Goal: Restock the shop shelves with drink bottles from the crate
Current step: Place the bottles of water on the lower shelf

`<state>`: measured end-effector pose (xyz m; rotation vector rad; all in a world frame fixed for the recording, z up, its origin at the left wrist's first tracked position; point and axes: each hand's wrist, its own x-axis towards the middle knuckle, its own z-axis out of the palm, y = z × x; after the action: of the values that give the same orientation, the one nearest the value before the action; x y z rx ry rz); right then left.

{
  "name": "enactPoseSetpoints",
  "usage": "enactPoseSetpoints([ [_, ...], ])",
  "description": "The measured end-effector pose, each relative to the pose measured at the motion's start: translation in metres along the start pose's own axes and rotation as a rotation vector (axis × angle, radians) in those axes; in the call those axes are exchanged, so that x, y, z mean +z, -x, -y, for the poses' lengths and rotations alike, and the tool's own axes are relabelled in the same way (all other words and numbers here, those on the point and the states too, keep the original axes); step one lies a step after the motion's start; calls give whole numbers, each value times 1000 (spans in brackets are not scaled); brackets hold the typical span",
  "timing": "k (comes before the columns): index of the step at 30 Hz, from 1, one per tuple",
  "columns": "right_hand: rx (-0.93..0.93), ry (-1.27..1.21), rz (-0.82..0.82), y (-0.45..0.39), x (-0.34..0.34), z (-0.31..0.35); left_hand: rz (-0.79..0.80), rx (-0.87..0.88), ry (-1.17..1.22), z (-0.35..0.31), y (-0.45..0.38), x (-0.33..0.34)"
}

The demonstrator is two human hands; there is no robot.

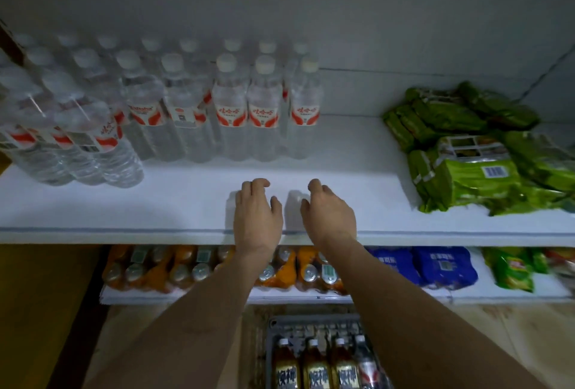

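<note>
My left hand (256,217) and my right hand (329,217) reach over the front edge of the white upper shelf (155,201), fingers curled. Each seems to grip a clear water bottle, washed out against the bright shelf: one (231,211) shows at the left hand's fingers, the other (294,211) by the right thumb. Rows of clear water bottles with red-and-white labels (230,108) stand at the back left of this shelf. Below, on the floor, a grey crate (270,342) holds brown drink bottles (315,367) and one clear bottle (368,363).
Green snack packs (466,155) are piled on the right of the upper shelf. The lower shelf (186,295) carries orange drink bottles (183,267), blue packs (445,267) and green bags (510,270). A shrink-wrapped pack of water bottles (77,139) leans at the far left.
</note>
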<state>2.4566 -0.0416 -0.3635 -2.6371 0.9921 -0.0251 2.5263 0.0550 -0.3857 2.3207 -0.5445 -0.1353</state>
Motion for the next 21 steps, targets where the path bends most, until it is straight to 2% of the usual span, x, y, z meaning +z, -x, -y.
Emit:
enactPoseSetpoints([
  [4, -117, 47, -19, 37, 0, -49, 120, 246, -154, -8, 47, 19],
  [6, -151, 35, 33, 58, 3, -79, 226, 348, -257, -11, 70, 34],
  [8, -184, 34, 106, 76, 9, -105, 267, 390, -340, -8, 85, 43],
  [11, -155, 47, 199, 104, 20, -143, 345, 475, -369, -4, 107, 55],
  [13, -102, 36, 235, 120, 30, -165, 465, 557, -412, 0, 124, 65],
  [15, -43, 36, 274, 136, 41, -185, 596, 519, -460, 6, 142, 78],
  [21, 95, -16, 379, 177, 70, -238, 833, 261, -583, 21, 193, 129],
])
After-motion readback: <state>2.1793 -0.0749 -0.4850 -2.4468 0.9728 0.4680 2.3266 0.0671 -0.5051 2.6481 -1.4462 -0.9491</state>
